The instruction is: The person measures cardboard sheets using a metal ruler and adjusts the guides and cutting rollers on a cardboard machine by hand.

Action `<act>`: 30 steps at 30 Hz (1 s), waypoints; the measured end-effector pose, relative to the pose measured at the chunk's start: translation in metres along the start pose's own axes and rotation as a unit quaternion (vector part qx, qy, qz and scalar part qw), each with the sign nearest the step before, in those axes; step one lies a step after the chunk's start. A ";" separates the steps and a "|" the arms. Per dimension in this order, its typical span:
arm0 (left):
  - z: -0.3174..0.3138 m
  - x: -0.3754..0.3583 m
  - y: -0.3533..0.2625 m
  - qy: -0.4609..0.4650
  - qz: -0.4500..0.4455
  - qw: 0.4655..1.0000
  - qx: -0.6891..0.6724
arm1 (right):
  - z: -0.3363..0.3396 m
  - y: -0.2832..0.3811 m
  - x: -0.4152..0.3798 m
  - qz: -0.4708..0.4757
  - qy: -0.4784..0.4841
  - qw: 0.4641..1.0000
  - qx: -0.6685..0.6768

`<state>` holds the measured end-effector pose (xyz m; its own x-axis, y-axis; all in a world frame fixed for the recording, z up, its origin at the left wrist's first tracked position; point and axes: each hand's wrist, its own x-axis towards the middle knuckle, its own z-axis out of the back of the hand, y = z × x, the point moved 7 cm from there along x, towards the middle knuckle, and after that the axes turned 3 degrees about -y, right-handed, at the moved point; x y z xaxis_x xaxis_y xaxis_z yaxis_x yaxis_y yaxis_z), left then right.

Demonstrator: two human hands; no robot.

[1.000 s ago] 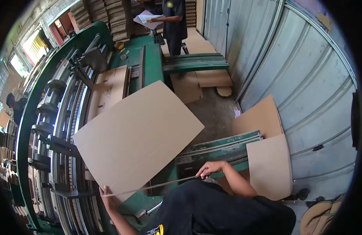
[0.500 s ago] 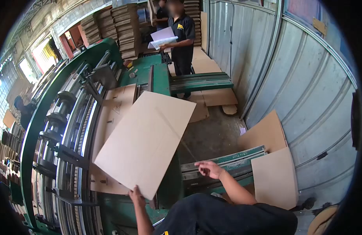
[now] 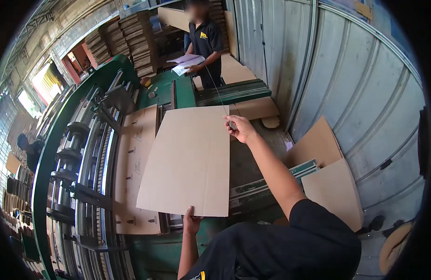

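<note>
A plain brown cardboard sheet (image 3: 187, 161) is tilted over the green machine bed. My left hand (image 3: 192, 221) pinches its near edge, thumb on top and fingers hidden underneath. Beside the sheet's far right corner, my right hand (image 3: 242, 129) is closed around a small round tape measure (image 3: 233, 125). From it a thin blade runs up and away past the corner, toward the person across the machine. Under the sheet's left side lies a printed cardboard sheet (image 3: 136, 172) on the bed.
Metal rollers (image 3: 84, 163) of the green machine run along the left. Across the bed a person (image 3: 206, 46) holds papers (image 3: 185, 64). Cardboard pieces (image 3: 332, 186) lean by the corrugated metal wall (image 3: 365, 88) at right. Tall cardboard stacks (image 3: 136, 42) stand behind.
My right hand has moved forward and up to the sheet's far corner, with the tape measure. The sheet has turned, and my left hand has shifted right with it. The person has lowered the papers.
</note>
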<state>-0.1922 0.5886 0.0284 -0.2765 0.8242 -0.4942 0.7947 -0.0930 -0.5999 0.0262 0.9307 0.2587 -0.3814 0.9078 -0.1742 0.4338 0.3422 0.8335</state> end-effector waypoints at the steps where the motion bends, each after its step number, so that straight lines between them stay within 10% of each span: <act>1: -0.003 -0.002 -0.002 0.002 0.003 1.000 -0.004 | -0.001 -0.003 -0.001 -0.001 0.002 1.000 -0.002; 12: 0.035 0.006 0.028 0.022 0.051 0.998 -0.007 | 0.054 -0.143 -0.079 -0.163 -0.020 0.982 0.096; 30: 0.046 0.002 0.033 -0.026 0.040 0.996 -0.073 | 0.077 -0.136 -0.096 -0.150 -0.059 0.982 0.098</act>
<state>-0.1918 0.5610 -0.0211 -0.2338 0.7876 -0.5701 0.8845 -0.0712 -0.4611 0.0666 0.8155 0.1220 -0.4242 0.7768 -0.4655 0.4687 0.6282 0.6211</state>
